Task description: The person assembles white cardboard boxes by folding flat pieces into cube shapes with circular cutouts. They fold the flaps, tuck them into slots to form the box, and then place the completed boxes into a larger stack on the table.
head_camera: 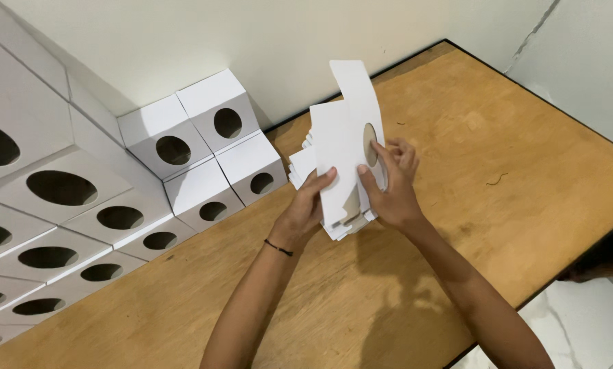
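White card is sitting between both hands: a flat, unfolded box blank [351, 147] with a round hole cut in it is being held up on end over the wooden table [498, 205]. The left hand [305, 212] is gripping the blank's lower left side, thumb on the face turned to the camera and fingers curled behind. The right hand [392, 188] is pinching it from the right, thumb pressed against the front panel and fingertips lying along the edge by the hole. A thin black band [279, 248] is circling the left wrist. Just behind the hands, a small stack of flat blanks [305, 164] is lying on the table, partly hidden by the held piece. Farther back and to the left, assembled white boxes [204, 147], each with an oval opening in one face, are standing piled against the pale wall [183, 41], with more rows running off the left edge.
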